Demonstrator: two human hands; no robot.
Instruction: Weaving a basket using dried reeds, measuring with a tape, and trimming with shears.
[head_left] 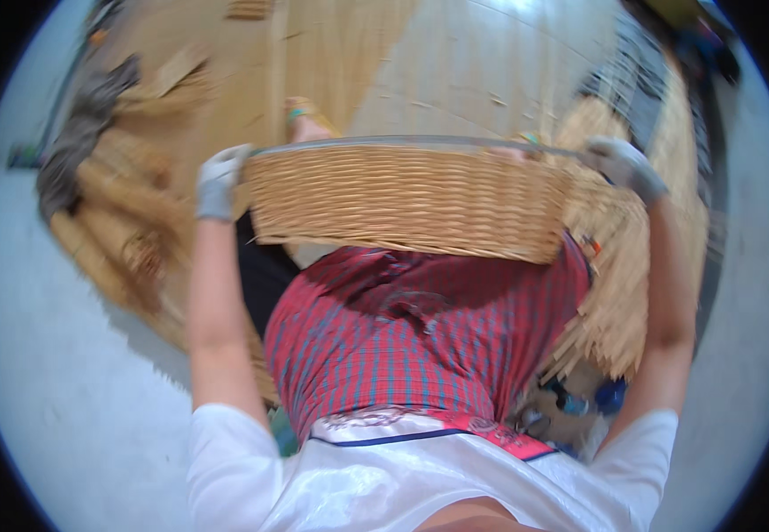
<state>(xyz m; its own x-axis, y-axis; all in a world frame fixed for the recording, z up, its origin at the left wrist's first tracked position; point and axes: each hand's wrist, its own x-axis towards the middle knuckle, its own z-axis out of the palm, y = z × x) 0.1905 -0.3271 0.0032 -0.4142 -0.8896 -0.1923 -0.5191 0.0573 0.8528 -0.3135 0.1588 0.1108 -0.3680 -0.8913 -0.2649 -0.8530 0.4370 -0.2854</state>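
Note:
A tan wicker basket [406, 199] is held up above my lap, its long woven side toward me. Along its far upper edge runs a thin grey strip [384, 141]. My gloved left hand [223, 182] is closed at the basket's left end, by the rim. At the right end, my right hand [628, 168], gloved too, is closed near the end of the grey strip. The fingers of both hands are partly hidden, and the right one is a little blurred. What lies inside the basket cannot be seen.
Bundles of pale wooden strips [619, 293] lie along my right. Rolled woven pieces [127, 213] and a dark cloth [74, 160] are on the left. A red checked cloth [384, 355] covers my lap. Small bottles [570, 403] stand low right, and scraps dot the floor [455, 80] ahead.

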